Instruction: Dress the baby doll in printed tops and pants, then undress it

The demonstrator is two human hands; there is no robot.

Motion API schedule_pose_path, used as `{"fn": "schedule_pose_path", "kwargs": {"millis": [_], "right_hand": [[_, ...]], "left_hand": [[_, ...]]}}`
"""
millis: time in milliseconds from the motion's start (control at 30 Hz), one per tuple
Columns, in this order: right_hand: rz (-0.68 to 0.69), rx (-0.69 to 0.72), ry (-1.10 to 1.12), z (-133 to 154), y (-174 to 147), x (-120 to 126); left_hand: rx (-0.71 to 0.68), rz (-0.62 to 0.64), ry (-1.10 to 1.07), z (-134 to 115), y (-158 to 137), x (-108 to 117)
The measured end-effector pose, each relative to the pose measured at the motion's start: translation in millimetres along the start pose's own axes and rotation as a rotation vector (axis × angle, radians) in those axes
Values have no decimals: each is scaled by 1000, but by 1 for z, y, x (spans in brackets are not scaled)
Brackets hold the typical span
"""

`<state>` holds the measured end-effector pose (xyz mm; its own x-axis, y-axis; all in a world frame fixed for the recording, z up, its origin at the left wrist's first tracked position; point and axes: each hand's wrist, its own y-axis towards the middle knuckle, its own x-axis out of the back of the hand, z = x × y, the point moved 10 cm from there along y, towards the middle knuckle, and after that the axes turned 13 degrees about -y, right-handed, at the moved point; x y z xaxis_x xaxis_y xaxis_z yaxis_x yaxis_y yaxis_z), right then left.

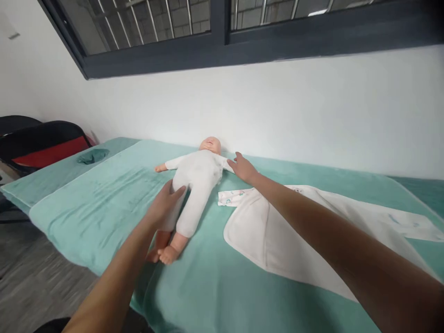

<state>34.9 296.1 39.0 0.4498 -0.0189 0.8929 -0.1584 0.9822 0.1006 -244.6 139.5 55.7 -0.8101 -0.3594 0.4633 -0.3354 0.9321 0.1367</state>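
A baby doll (196,173) with a white cloth body lies face up on the green bed cover, head toward the wall and arms spread. My left hand (164,203) is around its thigh on the left, thumb over the front and the other fingers partly hidden along the outer side. At the doll's outstretched arm on the right, my right hand (245,170) has its thumb and index finger apart, touching or almost touching the sleeve end. The doll's hand there is hidden. White baby clothing (277,236) with patterned sleeves lies spread out beneath my right forearm.
The green cover (86,199) drapes over the bed's front edge. A white wall (263,111) rises behind, below a dark-framed window (220,27) with bars outside. Black chairs, one with a red cushion (52,153), stand at the far left. Bunched green cloth (93,156) lies near them.
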Motion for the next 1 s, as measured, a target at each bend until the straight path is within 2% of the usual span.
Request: {"fn": "schedule_pose_path", "kwargs": {"millis": [100,200,267,367,433,533,633,700,767,867,933,1000], "right_hand": [[89,17,102,27,43,-17],[148,79,210,52,65,-19],[179,103,284,59,67,-15],[187,57,355,48,55,6],[149,15,355,30,38,36],[74,-37,309,-7,1,98],[0,-35,235,-49,-50,159],[-31,-7,186,-78,-88,185],[-37,-28,117,-111,-126,194],[-30,-134,11,-162,-171,188],[-20,-162,-5,-184,-189,180],[-4,-163,-13,-193,-196,176]], "left_hand": [[289,214,-328,19,15,-26],[499,358,-640,20,17,-52],[533,391,-739,13,16,-62],[477,397,-777,-13,5,-71],[414,422,-792,-43,-14,-80],[347,493,-823,-93,-58,-107],[301,549,-845,-130,-112,-151],[276,568,-862,-144,-148,-185],[290,596,-866,-152,-184,-220],[368,645,-834,-151,-225,-261],[370,628,-799,-147,-234,-272],[288,562,-713,-144,-227,-270]]}}
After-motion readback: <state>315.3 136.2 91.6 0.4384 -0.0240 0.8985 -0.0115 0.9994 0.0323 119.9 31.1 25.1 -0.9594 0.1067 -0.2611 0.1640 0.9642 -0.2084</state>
